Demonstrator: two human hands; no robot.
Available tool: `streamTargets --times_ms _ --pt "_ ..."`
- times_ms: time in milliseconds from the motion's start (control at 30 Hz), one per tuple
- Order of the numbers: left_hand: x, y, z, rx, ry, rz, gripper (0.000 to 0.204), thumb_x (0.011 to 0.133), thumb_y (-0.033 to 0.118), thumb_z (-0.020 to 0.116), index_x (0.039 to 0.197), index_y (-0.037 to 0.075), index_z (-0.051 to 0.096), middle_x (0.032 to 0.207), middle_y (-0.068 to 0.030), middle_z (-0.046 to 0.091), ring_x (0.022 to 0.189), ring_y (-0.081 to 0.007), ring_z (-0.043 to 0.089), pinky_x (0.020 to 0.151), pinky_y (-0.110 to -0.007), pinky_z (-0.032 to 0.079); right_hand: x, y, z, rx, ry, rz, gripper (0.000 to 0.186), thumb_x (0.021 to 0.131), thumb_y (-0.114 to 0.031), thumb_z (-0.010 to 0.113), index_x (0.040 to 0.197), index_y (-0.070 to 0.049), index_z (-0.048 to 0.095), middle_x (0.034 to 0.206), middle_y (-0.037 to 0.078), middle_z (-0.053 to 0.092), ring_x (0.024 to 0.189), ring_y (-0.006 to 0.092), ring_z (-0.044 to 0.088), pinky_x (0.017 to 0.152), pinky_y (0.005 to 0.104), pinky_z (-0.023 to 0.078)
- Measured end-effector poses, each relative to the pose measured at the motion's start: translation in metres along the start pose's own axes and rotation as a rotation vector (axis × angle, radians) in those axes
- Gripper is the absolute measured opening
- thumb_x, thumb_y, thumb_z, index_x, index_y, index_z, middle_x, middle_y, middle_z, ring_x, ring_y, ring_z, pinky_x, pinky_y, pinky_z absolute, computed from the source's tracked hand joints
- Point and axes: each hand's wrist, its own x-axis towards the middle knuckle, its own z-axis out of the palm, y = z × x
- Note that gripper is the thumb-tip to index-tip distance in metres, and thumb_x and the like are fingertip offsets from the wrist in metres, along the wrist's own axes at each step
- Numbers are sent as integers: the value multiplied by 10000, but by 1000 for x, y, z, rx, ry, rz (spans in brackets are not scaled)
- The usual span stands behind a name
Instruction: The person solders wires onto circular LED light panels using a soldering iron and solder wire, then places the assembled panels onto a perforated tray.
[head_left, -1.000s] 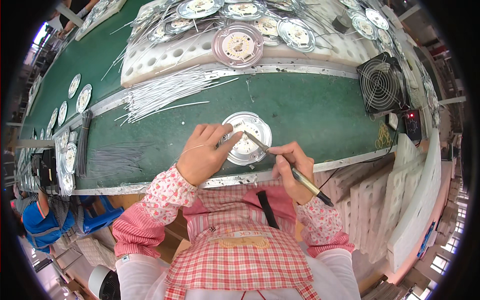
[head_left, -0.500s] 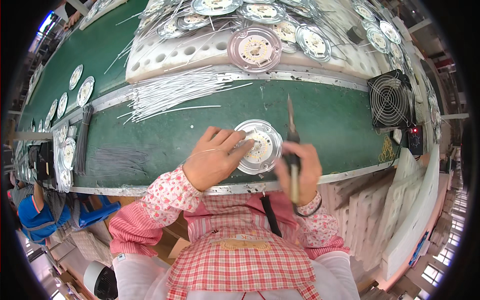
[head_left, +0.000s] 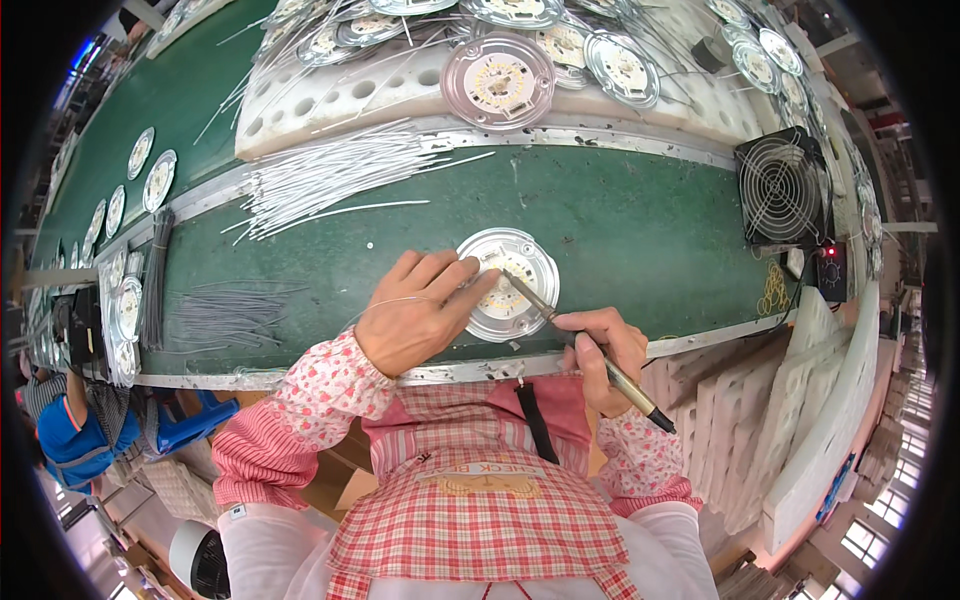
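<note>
A round metal disc with a pale circuit board and small components, an LED lamp plate (head_left: pixel 533 262), lies on the green bench in front of me. My left hand (head_left: pixel 418 312) rests on its left side, fingertips pressed together near the board's middle. A thin pale wire (head_left: pixel 385 301) runs across the back of that hand toward the fingertips, where its end is hidden. In my right hand (head_left: pixel 608 357) is a soldering iron (head_left: pixel 533 301), held like a pen from the right. Its tip meets the board beside my left fingertips.
White wires (head_left: pixel 335 180) lie heaped at the far left, grey wires (head_left: pixel 228 312) nearer. Beyond the metal strip, a white foam block (head_left: pixel 400 92) carries several lamp plates. A black fan (head_left: pixel 783 190) and a control box with a red light (head_left: pixel 831 270) stand at right. Foam boards (head_left: pixel 740 420) lean below.
The soldering iron has swung from pointing away over the bench down onto the lamp plate's board. My left hand stays on the plate; the whole view has shifted slightly.
</note>
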Motion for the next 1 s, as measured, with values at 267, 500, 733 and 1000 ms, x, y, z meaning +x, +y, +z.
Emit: streamTargets --times_ms 267,500,733,1000 --pt "0 -1 0 9 -5 11 610 671 54 727 1272 103 633 1118 -58 594 1046 -237 572 826 -373 463 2 2 -4 -72 -73 -57 205 900 -113 543 977 19 680 582 76 591 483 175 582 481 302 432" --pt "0 -1 -1 50 -12 46 629 673 65 729 1291 111 618 1127 -54 595 1042 -230 579 828 -369 462 1 -4 -8 -40 -32 -116 208 860 -63 587 1022 28 680 674 116 632 544 238 623 529 326 490" --pt "5 6 -7 38 -14 14 450 751 83 719 1197 95 663 1069 -56 621 968 -224 599 812 -362 464 29 -6 16 -421 -98 -184 685 741 -267 827 1324 -57 534 1180 185 607 1108 349 590 905 460 477" --pt "16 -65 -23 195 170 -257 144 849 93 677 974 41 627 907 -113 628 820 -328 606 730 -410 467 -16 -16 8 -620 -238 -184 736 666 -366 861 1304 -152 564 1282 181 564 1316 427 448 1093 532 368"
